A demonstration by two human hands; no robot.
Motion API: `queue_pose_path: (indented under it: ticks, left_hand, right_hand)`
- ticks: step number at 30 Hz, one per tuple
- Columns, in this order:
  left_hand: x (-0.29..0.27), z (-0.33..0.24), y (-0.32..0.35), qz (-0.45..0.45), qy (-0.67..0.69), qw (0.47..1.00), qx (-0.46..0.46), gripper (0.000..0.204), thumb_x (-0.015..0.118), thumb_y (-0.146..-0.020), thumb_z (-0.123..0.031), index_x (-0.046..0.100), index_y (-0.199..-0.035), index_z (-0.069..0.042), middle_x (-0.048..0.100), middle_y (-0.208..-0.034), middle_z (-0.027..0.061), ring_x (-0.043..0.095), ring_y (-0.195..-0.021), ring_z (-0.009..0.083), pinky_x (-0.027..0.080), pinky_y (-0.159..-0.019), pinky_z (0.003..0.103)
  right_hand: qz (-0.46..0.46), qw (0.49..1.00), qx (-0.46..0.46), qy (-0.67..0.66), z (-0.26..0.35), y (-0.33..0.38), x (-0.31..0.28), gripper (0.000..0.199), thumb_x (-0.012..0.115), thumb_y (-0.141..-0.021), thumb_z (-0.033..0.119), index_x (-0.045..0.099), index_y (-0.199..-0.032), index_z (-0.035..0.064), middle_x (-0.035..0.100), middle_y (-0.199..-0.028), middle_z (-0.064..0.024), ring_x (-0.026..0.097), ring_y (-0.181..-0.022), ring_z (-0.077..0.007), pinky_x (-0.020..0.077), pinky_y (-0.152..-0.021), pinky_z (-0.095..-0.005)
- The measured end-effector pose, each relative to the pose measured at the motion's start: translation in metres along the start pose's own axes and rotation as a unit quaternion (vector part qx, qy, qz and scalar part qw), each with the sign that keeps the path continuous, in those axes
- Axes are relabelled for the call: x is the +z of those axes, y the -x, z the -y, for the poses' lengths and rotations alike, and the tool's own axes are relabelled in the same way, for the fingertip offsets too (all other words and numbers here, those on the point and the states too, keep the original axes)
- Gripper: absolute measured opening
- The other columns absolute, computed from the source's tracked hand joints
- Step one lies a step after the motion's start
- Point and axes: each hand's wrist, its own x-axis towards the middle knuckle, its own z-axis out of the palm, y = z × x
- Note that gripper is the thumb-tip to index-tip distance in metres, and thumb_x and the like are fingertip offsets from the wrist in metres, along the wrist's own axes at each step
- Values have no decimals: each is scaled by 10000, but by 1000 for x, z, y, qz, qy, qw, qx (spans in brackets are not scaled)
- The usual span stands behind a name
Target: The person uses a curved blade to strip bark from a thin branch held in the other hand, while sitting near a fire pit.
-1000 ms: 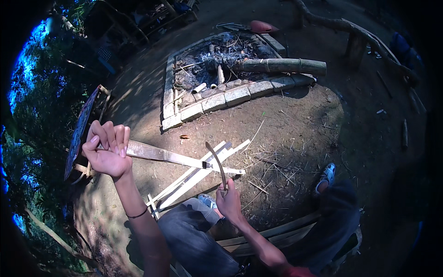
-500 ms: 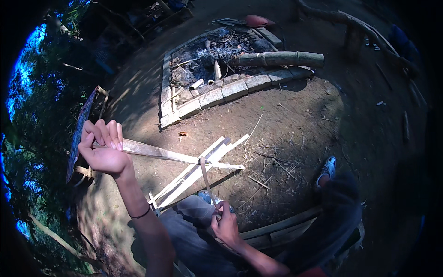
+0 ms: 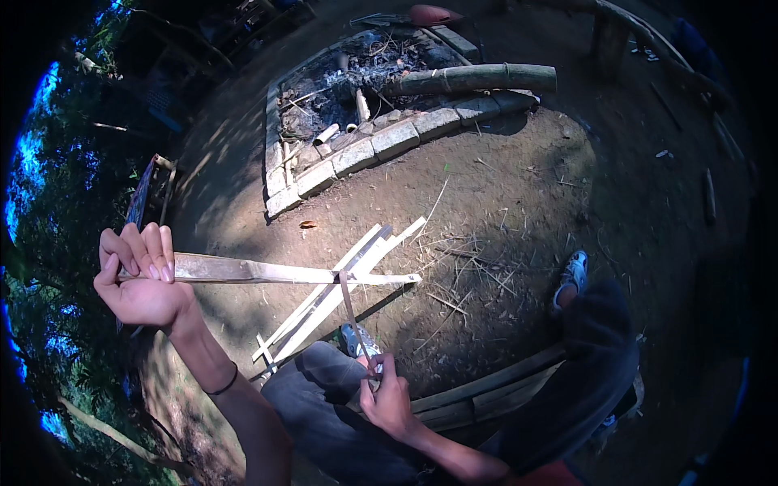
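Bamboo strip (image 3: 267, 270): you hold it level in front of you, its thick end gripped in your left hand (image 3: 142, 279), fingers curled over the top edge, and its thin tip reaches out over the dirt to the right. A thin sliver (image 3: 350, 308) peels down from the strip's middle to your right hand (image 3: 391, 398), whose fingers are pinched shut on its lower end, just above your knee (image 3: 320, 381) (grey trousers).

Beneath the strip a bundle of split slats (image 3: 340, 287) lies slanted on the ground, crossing under it.

The only enclosure here is the fire pit (image 3: 340, 89), edged with pale stone blocks (image 3: 381, 146) along its near and left sides; inside it lie grey ash, charred sticks and a few short pale tubes. A thick green bamboo log (image 3: 478, 78) rests across its right end, on top of the blocks. No packages or labels can be made out.

Bare earth (image 3: 502, 202) lies open between the pit's edge and your legs, scattered with dry shavings. Your right foot in a pale sandal (image 3: 572, 275) sits on it, and planks (image 3: 486, 393) run under your right leg.
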Motion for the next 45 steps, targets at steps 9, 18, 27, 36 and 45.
queue_pose_path:
  ticks: [9, 18, 27, 36, 45]
  left_hand:
    - [16, 1, 0, -16, 5, 1000, -1, 240, 390, -836, -221, 280, -646, -123, 295, -533, 21, 230, -404, 107, 218, -396, 221]
    - [27, 3, 0, -59, -31, 998, 9, 244, 373, -837, -214, 271, -634, -127, 283, -527, 19, 218, -414, 108, 207, -402, 226]
    - [25, 4, -1, -33, -14, 999, 7, 254, 383, -838, -219, 269, -632, -124, 272, -526, 16, 218, -413, 104, 195, -397, 223]
    - [32, 8, -2, -60, -30, 998, 4, 258, 377, -838, -224, 267, -627, -126, 272, -512, 10, 214, -411, 100, 196, -399, 219]
    - [41, 7, -3, -82, -33, 996, 14, 250, 360, -839, -217, 278, -624, -119, 267, -497, 12, 183, -389, 100, 182, -387, 236]
  right_hand:
    - [3, 1000, 5, 15, -5, 3, -2, 378, 621, -792, 44, 422, -1108, -8, 639, -799, -239, 651, -718, -435, 507, -631, -486]
    - [-19, 1000, -9, 2, -12, 0, -4, 334, 600, -800, 41, 426, -1084, 17, 610, -748, -238, 630, -693, -450, 477, -621, -497]
    - [-6, 1000, 1, 1, -25, 1, -5, 329, 607, -797, 53, 426, -1070, 22, 602, -837, -236, 625, -719, -463, 475, -640, -507]
    - [-8, 1000, -17, 8, -35, 6, 4, 346, 619, -789, 57, 429, -1076, 21, 611, -810, -244, 635, -718, -453, 488, -619, -496]
    - [-22, 999, -27, -25, -18, 7, 4, 314, 595, -809, 67, 423, -1068, 24, 608, -756, -257, 623, -755, -482, 469, -628, -497]
